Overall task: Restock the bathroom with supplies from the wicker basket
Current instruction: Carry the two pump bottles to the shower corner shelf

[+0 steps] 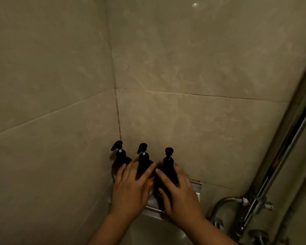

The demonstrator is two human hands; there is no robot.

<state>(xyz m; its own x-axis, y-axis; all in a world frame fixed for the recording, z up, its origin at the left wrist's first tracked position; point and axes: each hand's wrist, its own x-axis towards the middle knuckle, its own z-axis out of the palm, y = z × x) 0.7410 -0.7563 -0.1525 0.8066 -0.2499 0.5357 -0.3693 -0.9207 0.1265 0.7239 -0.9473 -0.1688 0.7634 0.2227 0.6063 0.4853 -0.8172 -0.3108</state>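
Pump bottles [120,157] on corner shelf [195,185]; left grip [131,190] snug around middle one [143,160], right grip [180,193] likewise around rightmost [168,165].

Left hand [129,193] holding middle pump bottle [143,162], right hand [182,197] holding right bottle [168,167]

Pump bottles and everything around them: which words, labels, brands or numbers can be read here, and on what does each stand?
No text can be read.
The left bottle, middle bottle and right bottle are dark and show no label; the left hand and right hand cover much of their fronts.
The shelf, wall tiles and shower rail bear no writing.
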